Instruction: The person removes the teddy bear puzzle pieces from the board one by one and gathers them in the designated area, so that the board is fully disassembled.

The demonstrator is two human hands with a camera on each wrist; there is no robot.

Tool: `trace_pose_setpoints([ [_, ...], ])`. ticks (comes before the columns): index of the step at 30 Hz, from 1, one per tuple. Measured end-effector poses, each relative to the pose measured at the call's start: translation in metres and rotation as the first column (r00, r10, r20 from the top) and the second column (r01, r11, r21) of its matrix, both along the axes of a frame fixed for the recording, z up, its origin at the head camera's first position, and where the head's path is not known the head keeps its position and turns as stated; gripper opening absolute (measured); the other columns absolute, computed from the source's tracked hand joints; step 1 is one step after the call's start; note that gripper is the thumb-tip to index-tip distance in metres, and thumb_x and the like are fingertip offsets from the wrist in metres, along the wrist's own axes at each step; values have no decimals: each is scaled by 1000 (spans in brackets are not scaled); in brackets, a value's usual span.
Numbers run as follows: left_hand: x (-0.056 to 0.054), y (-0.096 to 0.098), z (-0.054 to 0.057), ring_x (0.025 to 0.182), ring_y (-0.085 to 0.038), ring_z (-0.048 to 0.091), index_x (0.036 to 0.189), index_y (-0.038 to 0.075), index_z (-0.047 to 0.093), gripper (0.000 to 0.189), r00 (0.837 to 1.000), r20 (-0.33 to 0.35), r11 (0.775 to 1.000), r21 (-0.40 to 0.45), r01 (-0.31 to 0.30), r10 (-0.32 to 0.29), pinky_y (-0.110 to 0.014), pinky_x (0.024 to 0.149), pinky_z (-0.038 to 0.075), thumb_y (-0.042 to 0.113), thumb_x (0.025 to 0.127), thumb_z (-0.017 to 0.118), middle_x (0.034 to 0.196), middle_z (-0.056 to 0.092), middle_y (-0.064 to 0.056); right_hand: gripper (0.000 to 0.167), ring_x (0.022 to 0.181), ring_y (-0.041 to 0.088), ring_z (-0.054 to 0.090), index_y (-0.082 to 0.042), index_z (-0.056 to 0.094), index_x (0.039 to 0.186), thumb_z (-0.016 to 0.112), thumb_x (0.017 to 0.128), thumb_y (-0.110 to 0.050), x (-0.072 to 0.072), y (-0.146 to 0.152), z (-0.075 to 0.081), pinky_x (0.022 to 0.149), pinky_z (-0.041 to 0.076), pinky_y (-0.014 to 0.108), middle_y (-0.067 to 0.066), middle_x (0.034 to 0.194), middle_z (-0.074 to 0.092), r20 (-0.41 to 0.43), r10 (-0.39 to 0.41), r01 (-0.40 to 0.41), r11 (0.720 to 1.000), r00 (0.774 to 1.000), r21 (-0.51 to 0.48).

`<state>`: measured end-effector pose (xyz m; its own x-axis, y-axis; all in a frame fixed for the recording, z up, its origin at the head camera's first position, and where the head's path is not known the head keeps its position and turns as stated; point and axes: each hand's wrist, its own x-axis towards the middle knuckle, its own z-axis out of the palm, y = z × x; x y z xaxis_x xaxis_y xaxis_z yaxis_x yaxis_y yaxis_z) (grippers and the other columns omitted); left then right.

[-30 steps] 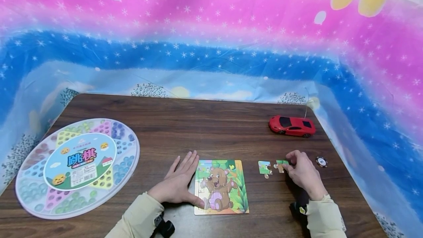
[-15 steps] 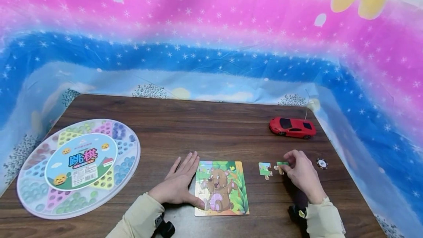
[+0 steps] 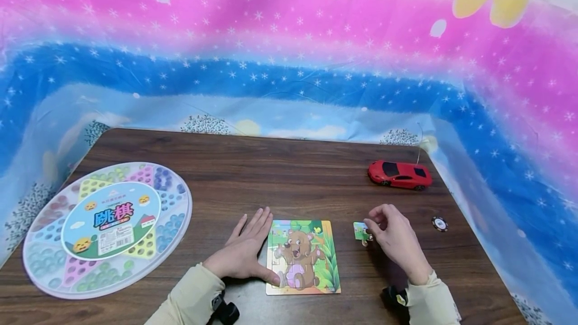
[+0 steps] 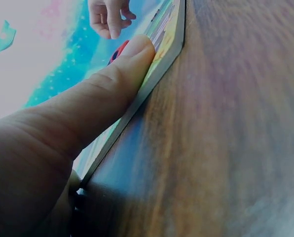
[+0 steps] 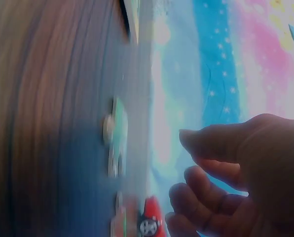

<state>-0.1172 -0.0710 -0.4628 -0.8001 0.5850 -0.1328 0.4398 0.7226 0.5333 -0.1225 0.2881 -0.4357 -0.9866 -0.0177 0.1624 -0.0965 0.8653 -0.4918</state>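
Note:
A bear jigsaw puzzle (image 3: 303,257) lies flat in its tray on the table in the head view. My left hand (image 3: 244,252) rests along its left side, fingers spread, with the thumb (image 4: 112,81) over the tray's edge. My right hand (image 3: 399,239) hovers over loose jigsaw pieces to the right. One green-and-blue piece (image 3: 360,230) shows beside its fingertips. In the right wrist view, this piece (image 5: 118,133) and a second piece (image 5: 119,222) lie on the table, apart from the hand; the hand hides the second one in the head view. Nothing shows between the loosely bent right fingers.
A red toy car (image 3: 399,174) stands at the back right. A black-and-white poker chip (image 3: 440,223) lies right of my right hand. A large round Chinese checkers set (image 3: 108,229) takes up the left side. Patterned cloth (image 3: 289,79) surrounds the table (image 3: 280,174).
My right hand has moved left, off the right-hand loose piece and closer to the left one. Its fingers no longer touch that right-hand piece. The left hand and the puzzle stay put.

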Motion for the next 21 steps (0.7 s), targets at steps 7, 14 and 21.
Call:
trace_pose_setpoints([
  [7, 0, 0, -2, 148, -26, -5, 155, 1, 9, 136, 1000, -4, 1000, 6, -1, 1, -50, 116, -9, 73, 60, 74, 162, -2, -12, 15, 72, 14, 52, -12, 65, 97, 74, 88, -19, 4, -23, 0, 60, 46, 28, 0, 86, 54, 53, 53, -53, 999, 997, -14],
  [14, 0, 0, -3, 148, -26, -5, 155, 0, 9, 136, 1000, -12, 1000, 19, -1, 1, -50, 116, -9, 72, 61, 76, 162, -1, -13, 18, 74, 12, 51, -15, 68, 100, 75, 87, -26, 9, -41, -2, 60, 45, 26, -5, 86, 54, 84, 130, -131, 991, 988, 5],
  [21, 0, 0, -2, 148, -25, -6, 155, 1, 8, 137, 1000, -11, 1000, 12, -1, 1, -49, 116, -9, 74, 60, 74, 162, -2, -13, 21, 73, 9, 49, -20, 71, 103, 76, 86, -31, 11, -53, -8, 61, 43, 25, -7, 87, 54, 103, 181, -183, 983, 978, 15],
])
